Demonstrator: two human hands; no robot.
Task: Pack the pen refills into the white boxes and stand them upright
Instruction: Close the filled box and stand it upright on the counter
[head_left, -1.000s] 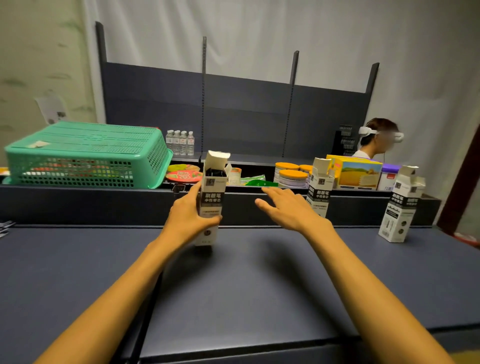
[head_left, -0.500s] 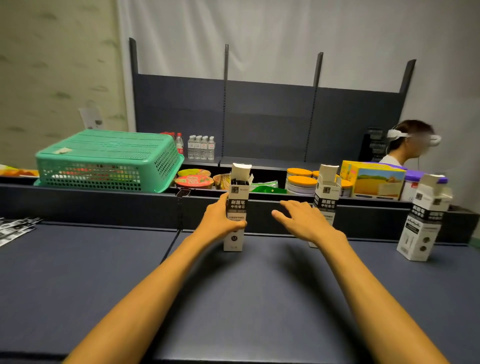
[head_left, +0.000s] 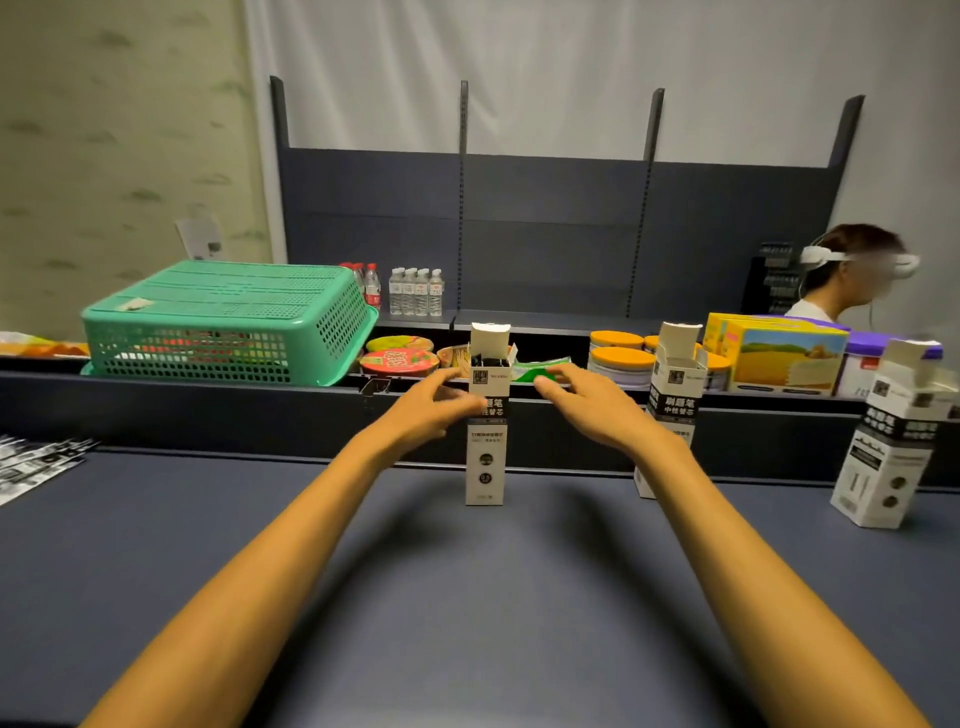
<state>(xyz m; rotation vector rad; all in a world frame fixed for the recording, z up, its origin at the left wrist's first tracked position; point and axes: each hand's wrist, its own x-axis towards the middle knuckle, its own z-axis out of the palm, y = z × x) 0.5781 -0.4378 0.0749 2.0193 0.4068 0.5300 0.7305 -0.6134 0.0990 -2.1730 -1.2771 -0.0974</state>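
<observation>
Head view: left hand (head_left: 423, 410) has let go of the middle white box (head_left: 487, 415), fingers now loose beside it | box upright on the tabletop (head_left: 467, 597), flap open, dark refills (head_left: 485, 362) partly hidden | label blurred, "0.5" readable | right hand (head_left: 587, 402) spread open, empty.

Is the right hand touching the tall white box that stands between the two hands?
Apart. In the head view, dark background shows between the right hand fingertips and the tall white box.
</observation>
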